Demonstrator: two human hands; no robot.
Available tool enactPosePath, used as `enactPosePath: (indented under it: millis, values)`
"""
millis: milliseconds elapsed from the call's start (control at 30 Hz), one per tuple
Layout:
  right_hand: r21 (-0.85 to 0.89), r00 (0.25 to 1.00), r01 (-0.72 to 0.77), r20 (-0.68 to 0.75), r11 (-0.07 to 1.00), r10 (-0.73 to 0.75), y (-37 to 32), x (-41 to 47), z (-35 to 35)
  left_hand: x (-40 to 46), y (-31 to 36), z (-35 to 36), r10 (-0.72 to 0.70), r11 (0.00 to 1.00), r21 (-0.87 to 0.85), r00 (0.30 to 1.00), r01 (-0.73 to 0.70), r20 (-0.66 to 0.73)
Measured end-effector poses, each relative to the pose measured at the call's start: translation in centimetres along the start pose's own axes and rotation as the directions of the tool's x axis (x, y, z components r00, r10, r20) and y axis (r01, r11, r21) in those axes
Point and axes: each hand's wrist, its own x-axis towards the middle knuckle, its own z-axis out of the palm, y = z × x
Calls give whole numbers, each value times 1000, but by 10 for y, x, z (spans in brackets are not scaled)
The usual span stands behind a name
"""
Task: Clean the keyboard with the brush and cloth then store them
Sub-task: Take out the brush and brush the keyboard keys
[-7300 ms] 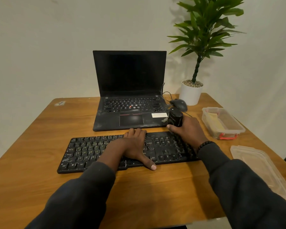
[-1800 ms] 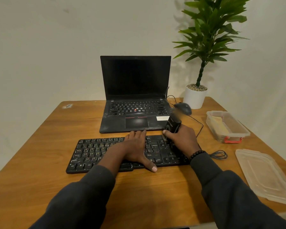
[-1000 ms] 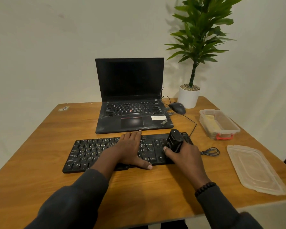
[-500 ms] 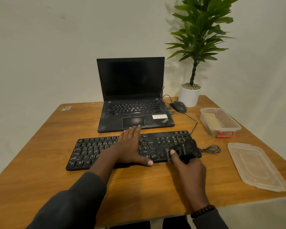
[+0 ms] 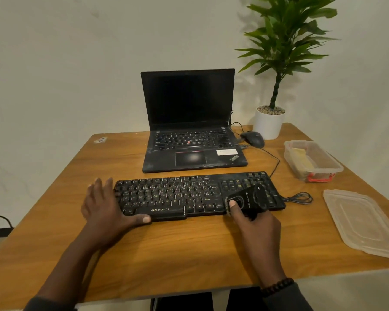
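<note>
The keyboard (image 5: 198, 195), black and full-width, is laid flat across the middle of the wooden table (image 5: 177, 250), just in front of an open laptop (image 5: 190, 140) at 12 o'clock. The brush (image 5: 248, 202), a black handheld block, is gripped by the right hand (image 5: 255, 225) at the keyboard's right end, toward 3 o'clock; the thumb is pressed on its top face and the fingers are curled beneath, with the wrist angled in from 5 o'clock. The left hand (image 5: 106, 208) is spread flat at the keyboard's left end, toward 9 o'clock, fingers straight, thumb laid along the front edge, nothing grasped. A clear container (image 5: 312, 161) holding a yellowish cloth (image 5: 301, 159) is seen at 2 o'clock, its lid (image 5: 364, 223) set apart at 4 o'clock.
</note>
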Motion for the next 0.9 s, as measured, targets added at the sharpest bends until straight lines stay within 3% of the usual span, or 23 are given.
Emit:
enactPosePath:
  millis: [100, 233, 433, 600, 733, 800, 900]
  values:
    - [-19, 1000, -10, 3, 1000, 10, 0, -1, 5, -12, -15, 1, -73, 993, -88, 996, 76, 42]
    - [-92, 1000, 1, -10, 996, -2, -2, -4, 15, -24, -7, 10, -109, 966, -240, 993, 97, -40]
    - [-204, 999, 23, -23, 979, -29, -11, -13, 25, -23, -2, 18, -90, 982, -178, 983, 61, -159]
    - [-156, 989, 63, 140, 986, -41, -17, -16, 25, -22, -5, 22, -51, 985, -174, 976, 13, -211]
    - [-15, 1000, -27, -3, 1000, 27, -22, -1, 6, -25, -5, 28, -64, 990, -136, 976, 35, -209]
    - [-63, 998, -15, -62, 998, 11, -20, 5, -2, -29, 0, 31, -64, 991, -132, 973, 35, -222]
    - [-155, 1000, 10, -17, 988, -12, -14, 6, 0, -36, 6, 36, -63, 992, -123, 969, 34, -239]
